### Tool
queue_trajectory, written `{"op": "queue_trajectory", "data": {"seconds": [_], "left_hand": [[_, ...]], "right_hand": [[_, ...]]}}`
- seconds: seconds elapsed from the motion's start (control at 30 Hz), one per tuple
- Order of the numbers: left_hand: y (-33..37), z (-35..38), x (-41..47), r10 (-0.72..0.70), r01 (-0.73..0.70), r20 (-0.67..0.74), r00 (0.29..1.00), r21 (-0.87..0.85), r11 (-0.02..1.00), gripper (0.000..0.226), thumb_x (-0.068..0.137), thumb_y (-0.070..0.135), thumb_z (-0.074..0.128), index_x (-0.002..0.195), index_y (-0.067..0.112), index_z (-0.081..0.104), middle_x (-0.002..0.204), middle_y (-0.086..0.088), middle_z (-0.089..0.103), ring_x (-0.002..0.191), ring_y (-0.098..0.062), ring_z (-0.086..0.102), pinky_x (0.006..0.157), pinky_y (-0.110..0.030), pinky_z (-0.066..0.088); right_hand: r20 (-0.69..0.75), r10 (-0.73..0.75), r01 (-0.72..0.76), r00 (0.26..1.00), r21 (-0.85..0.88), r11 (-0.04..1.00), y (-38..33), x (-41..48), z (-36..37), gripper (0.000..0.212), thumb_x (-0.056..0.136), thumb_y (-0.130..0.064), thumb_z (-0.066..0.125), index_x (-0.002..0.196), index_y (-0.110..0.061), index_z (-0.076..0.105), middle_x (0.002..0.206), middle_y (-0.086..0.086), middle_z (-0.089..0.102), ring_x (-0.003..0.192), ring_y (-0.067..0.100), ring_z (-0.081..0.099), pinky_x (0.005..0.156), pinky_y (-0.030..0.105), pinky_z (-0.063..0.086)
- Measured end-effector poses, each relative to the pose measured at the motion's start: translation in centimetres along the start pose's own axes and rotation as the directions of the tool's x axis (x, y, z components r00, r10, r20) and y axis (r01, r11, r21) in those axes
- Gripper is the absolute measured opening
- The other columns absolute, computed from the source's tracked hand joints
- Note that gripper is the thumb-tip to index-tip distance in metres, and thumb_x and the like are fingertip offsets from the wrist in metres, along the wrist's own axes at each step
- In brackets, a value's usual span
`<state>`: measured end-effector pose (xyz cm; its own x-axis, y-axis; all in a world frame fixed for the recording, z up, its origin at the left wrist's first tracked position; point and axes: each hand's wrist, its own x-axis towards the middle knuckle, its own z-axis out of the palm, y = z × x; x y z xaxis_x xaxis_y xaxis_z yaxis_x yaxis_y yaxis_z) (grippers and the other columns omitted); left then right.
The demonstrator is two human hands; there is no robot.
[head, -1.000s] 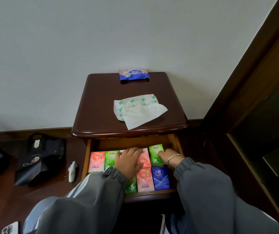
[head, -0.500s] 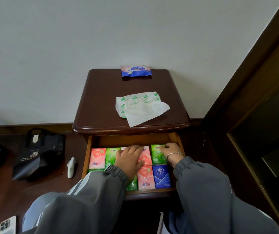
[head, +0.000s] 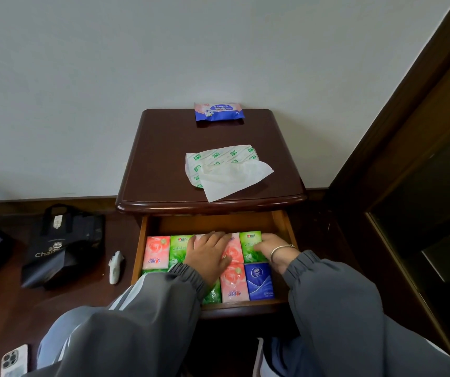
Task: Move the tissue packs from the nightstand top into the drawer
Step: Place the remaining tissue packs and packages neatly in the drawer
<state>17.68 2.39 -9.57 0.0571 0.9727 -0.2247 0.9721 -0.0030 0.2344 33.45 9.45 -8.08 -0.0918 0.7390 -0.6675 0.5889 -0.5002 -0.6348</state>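
Standing against white wall [head: 82,77]: dark nightstand [head: 164,159], drawer [head: 283,221] open, wood floor [head: 0,308].

Pulled open under the dark wooden nightstand top [head: 164,159]: a light wooden drawer [head: 282,221], filled with small tissue packs lying flat in two rows. At the back, from the left: a pink pack [head: 156,251], a green pack [head: 178,247], a second pink pack [head: 233,250] partly covered, a second green pack [head: 249,244]. In front: a third green pack [head: 213,293] mostly hidden, a third pink pack [head: 234,284], a blue pack [head: 259,281], touching side by side. Up on the top: a blue-and-pink pack [head: 219,111] at the back edge, and nearer the front a white pack [head: 223,159] with green print, opened, one tissue [head: 234,180] hanging out.
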Motion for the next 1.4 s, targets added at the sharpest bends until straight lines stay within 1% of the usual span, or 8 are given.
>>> {"op": "queue_trajectory", "data": {"seconds": [0.17,0.33,0.43,0.6,0.9,1.1,1.27,1.4], "left_hand": [[0.3,-0.2,-0.1,0.005,-0.006,-0.009,1.000,-0.027,1.000,0.056,0.097,0.046,0.037,0.149,0.033,0.020,0.157,0.009,0.022,0.144,-0.014,0.018,0.117,-0.050,0.009],[-0.3,-2.0,-0.9,0.089,-0.113,-0.135,0.987,-0.177,0.978,0.045,0.098,0.035,0.044,0.142,0.026,0.043,0.153,0.005,0.034,0.139,-0.014,0.030,0.117,-0.044,0.022],[-0.9,-5.3,-1.3,0.261,-0.337,-0.433,0.863,-0.106,0.936,0.026,0.092,0.022,0.054,0.112,0.014,0.069,0.114,-0.002,0.069,0.105,-0.018,0.063,0.092,-0.042,0.050],[-3.0,-11.9,1.8,0.179,-0.295,-0.651,0.738,-0.072,0.953,0.021,0.091,0.022,0.055,0.107,0.014,0.066,0.098,-0.001,0.068,0.088,-0.020,0.061,0.078,-0.035,0.045],[-5.0,-14.9,13.0,-0.242,0.215,-0.147,0.959,-0.178,0.960,0.072,0.085,0.047,0.062,0.146,0.022,0.032,0.151,-0.002,0.035,0.136,-0.027,0.035,0.110,-0.055,0.023],[-6.1,-16.5,14.9,-0.231,0.223,-0.101,0.968,-0.086,0.971,0.051,0.082,0.030,0.067,0.130,0.018,0.051,0.123,-0.002,0.058,0.116,-0.025,0.053,0.102,-0.047,0.032],[-10.7,-19.1,13.3,-0.300,0.213,-0.055,0.952,-0.585,0.783,0.023,0.078,0.013,0.074,0.097,0.003,0.068,0.093,-0.009,0.069,0.085,-0.023,0.066,0.073,-0.034,0.053],[-14.8,-19.7,11.7,-0.448,0.148,-0.199,0.872,-0.764,0.628,0.017,0.078,0.020,0.076,0.089,0.010,0.069,0.080,0.002,0.069,0.068,-0.009,0.064,0.054,-0.018,0.049]], "right_hand": [[0.090,0.004,-0.020,0.996,0.188,0.982,0.6,-0.7,-0.1,0.031,0.089,-0.007,0.057,0.120,-0.003,0.053,0.117,0.018,0.063,0.103,0.032,0.063,0.098,0.049,0.048],[0.052,-0.083,0.085,0.995,-0.039,0.996,0.4,-1.8,-1.0,0.046,0.088,-0.019,0.060,0.130,-0.014,0.042,0.122,0.011,0.061,0.102,0.024,0.063,0.091,0.041,0.053],[0.050,-0.216,0.222,0.975,-0.202,0.954,-0.1,-3.6,-2.5,0.050,0.090,-0.024,0.059,0.136,-0.013,0.043,0.129,0.008,0.057,0.098,0.013,0.059,0.077,0.023,0.052],[0.040,-0.492,0.482,0.870,-0.282,0.830,-2.3,-6.6,-6.3,0.031,0.090,-0.033,0.058,0.119,-0.021,0.062,0.115,-0.006,0.064,0.106,0.006,0.059,0.085,0.018,0.044],[-0.079,-0.650,0.612,0.756,-0.268,0.744,-5.8,-6.4,-10.0,0.017,0.090,-0.022,0.058,0.104,-0.024,0.068,0.098,-0.008,0.071,0.095,0.005,0.064,0.088,0.024,0.051],[-0.075,-0.718,0.683,0.692,-0.253,0.685,-8.5,-4.1,-10.5,0.017,0.090,-0.015,0.057,0.094,-0.027,0.069,0.088,-0.010,0.072,0.087,-0.003,0.066,0.080,0.011,0.051],[-0.149,-0.749,0.703,0.645,-0.268,0.659,-12.9,0.1,-9.9,0.018,0.088,-0.011,0.058,0.084,-0.024,0.070,0.082,-0.011,0.071,0.083,-0.001,0.066,0.077,0.008,0.047],[-0.261,-0.788,0.688,0.558,-0.386,0.615,-17.5,5.2,-9.5,0.013,0.084,-0.012,0.061,0.085,-0.021,0.071,0.085,-0.004,0.072,0.084,0.012,0.066,0.083,0.027,0.050]]}}
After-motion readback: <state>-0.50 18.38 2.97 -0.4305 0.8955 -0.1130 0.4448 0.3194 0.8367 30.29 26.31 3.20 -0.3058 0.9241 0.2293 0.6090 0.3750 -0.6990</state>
